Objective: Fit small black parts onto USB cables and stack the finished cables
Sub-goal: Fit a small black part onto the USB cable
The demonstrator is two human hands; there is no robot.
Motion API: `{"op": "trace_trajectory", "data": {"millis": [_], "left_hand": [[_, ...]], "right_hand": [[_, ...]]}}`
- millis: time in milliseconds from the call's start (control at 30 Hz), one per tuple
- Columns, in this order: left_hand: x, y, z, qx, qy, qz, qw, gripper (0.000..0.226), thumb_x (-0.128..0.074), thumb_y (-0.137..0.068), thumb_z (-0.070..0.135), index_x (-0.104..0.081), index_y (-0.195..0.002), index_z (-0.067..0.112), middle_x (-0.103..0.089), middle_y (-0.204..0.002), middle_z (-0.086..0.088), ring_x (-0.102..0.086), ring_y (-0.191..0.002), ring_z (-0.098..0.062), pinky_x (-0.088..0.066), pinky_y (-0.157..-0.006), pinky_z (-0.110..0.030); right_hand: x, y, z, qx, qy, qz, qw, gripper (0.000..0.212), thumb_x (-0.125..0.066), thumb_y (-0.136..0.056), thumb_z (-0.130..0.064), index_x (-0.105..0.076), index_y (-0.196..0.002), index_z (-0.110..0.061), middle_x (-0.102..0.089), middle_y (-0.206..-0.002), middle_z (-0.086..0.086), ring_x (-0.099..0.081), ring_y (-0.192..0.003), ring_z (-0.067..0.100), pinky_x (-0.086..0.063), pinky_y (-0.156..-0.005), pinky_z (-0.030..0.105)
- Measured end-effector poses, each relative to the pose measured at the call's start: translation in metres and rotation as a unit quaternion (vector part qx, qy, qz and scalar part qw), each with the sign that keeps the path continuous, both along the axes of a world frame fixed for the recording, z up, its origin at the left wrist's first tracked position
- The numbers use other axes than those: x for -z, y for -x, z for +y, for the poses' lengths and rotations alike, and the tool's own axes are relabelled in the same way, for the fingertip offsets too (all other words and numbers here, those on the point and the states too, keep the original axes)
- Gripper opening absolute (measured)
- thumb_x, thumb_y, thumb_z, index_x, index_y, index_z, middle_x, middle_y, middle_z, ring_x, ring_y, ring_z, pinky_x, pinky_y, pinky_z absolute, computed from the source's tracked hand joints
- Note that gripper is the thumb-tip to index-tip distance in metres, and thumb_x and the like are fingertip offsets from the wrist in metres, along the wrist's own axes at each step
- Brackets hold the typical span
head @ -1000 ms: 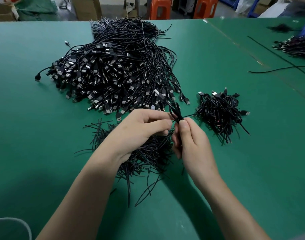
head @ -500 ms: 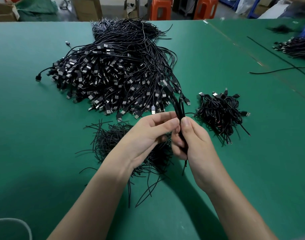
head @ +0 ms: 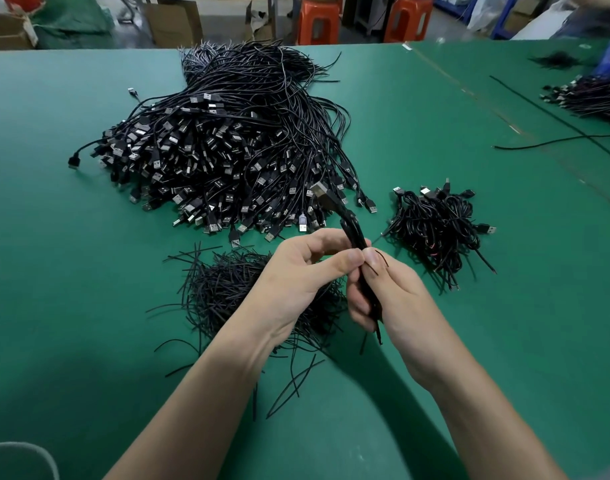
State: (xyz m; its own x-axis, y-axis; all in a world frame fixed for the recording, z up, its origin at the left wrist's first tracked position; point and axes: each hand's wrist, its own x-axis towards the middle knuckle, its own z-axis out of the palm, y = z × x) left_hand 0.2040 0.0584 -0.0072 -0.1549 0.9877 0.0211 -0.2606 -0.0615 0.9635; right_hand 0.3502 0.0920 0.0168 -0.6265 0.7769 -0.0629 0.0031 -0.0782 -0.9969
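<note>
Both hands are working above the green counter [head: 71, 306]. The right hand [head: 383, 292] is closing its grip around a folded USB cable [head: 350, 233]; the left hand [head: 303, 271] is pinching it just in front of the big cable heap [head: 220, 161], left of the small bundled pile [head: 438, 230].

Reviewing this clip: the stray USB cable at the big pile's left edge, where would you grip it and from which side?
Judging by its pose, grip the stray cable at its plug from the left: it lies flat, clear of the big pile.
</note>
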Motion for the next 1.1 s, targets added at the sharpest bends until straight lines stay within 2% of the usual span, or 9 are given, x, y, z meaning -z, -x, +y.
{"op": "trace_trajectory", "data": {"millis": [167,333,500,633,733,833,900,967,1100], "left_hand": [[-0.004,-0.005,0.001,0.020,0.000,-0.003,1.000,0.010,-0.076,-0.088,0.032,-0.080,-0.094,0.025,-0.062,-0.071,0.000,-0.066,-0.061,-0.013,-0.051,-0.069,-0.041],[-0.007,-0.007,-0.001,0.006,-0.015,0.057,0.998,0.013,-0.067,-0.094,0.029,-0.079,-0.096,0.030,-0.064,-0.071,0.010,-0.064,-0.074,-0.004,-0.050,-0.080,-0.023],[-0.012,-0.010,-0.001,0.011,-0.009,0.036,0.999,0.014,-0.060,-0.098,0.032,-0.074,-0.098,0.033,-0.055,-0.068,0.011,-0.057,-0.064,-0.010,-0.049,-0.070,-0.035],[-0.015,-0.012,-0.003,0.012,0.002,0.032,0.999,0.015,-0.057,-0.099,0.034,-0.070,-0.100,0.025,-0.052,-0.070,0.009,-0.053,-0.055,-0.013,-0.053,-0.056,-0.029],[-0.018,-0.016,-0.003,0.013,0.000,0.020,1.000,0.017,-0.056,-0.099,0.034,-0.069,-0.097,0.022,-0.056,-0.090,0.004,-0.056,-0.053,-0.021,-0.054,-0.045,-0.030],[-0.020,-0.016,-0.002,0.002,-0.022,0.038,0.999,0.020,-0.052,-0.102,0.030,-0.066,-0.097,0.016,-0.055,-0.096,0.005,-0.059,-0.072,-0.016,-0.055,-0.062,-0.032],[-0.021,-0.014,-0.002,-0.005,-0.035,0.089,0.995,0.021,-0.049,-0.108,0.021,-0.065,-0.099,0.011,-0.056,-0.102,0.002,-0.060,-0.088,-0.005,-0.054,-0.085,-0.022],[-0.021,-0.012,-0.003,0.000,-0.025,0.122,0.992,0.021,-0.047,-0.110,0.017,-0.066,-0.103,0.014,-0.057,-0.107,0.004,-0.059,-0.102,-0.002,-0.048,-0.103,-0.025],[-0.020,-0.009,-0.004,0.011,0.010,0.170,0.985,0.026,-0.048,-0.110,0.021,-0.067,-0.107,0.004,-0.059,-0.112,-0.011,-0.059,-0.112,-0.020,-0.041,-0.113,-0.049]], "right_hand": [[0.002,-0.003,-0.002,-0.017,0.046,0.041,0.998,0.037,-0.038,-0.102,-0.041,-0.045,-0.081,-0.011,-0.037,-0.057,0.000,-0.033,-0.047,0.013,-0.031,-0.046,0.019],[0.005,-0.001,-0.002,0.008,0.034,0.035,0.999,0.038,-0.041,-0.106,-0.041,-0.044,-0.076,-0.019,-0.028,-0.061,-0.007,-0.026,-0.050,0.007,-0.029,-0.046,0.012],[0.001,0.001,0.000,0.002,0.050,0.041,0.998,0.031,-0.040,-0.096,-0.044,-0.052,-0.072,-0.029,-0.031,-0.065,-0.002,-0.028,-0.054,0.012,-0.023,-0.047,0.020],[0.004,0.002,-0.002,-0.010,0.080,0.056,0.995,0.032,-0.039,-0.095,-0.044,-0.046,-0.085,-0.015,-0.029,-0.065,-0.002,-0.022,-0.055,0.014,-0.017,-0.050,0.028],[0.007,0.001,-0.001,-0.003,0.000,0.042,0.999,0.044,-0.040,-0.101,-0.038,-0.047,-0.095,0.005,-0.045,-0.064,0.002,-0.040,-0.053,0.017,-0.035,-0.048,0.028],[0.005,-0.004,0.000,0.059,-0.136,-0.033,0.988,0.030,-0.050,-0.100,-0.043,-0.064,-0.098,-0.016,-0.059,-0.071,-0.001,-0.057,-0.064,0.024,-0.051,-0.061,0.043],[0.005,-0.008,0.001,0.113,-0.222,-0.070,0.966,0.020,-0.055,-0.094,-0.048,-0.064,-0.097,-0.030,-0.064,-0.078,-0.006,-0.062,-0.070,0.020,-0.054,-0.066,0.048],[0.005,-0.011,0.003,0.157,-0.290,-0.069,0.941,0.015,-0.060,-0.091,-0.047,-0.059,-0.100,-0.036,-0.065,-0.088,-0.011,-0.065,-0.076,0.016,-0.054,-0.064,0.039],[-0.002,-0.018,0.015,0.141,-0.444,-0.075,0.882,0.015,-0.069,-0.094,-0.034,-0.062,-0.105,-0.028,-0.063,-0.093,-0.016,-0.064,-0.081,0.013,-0.049,-0.063,0.024]]}}
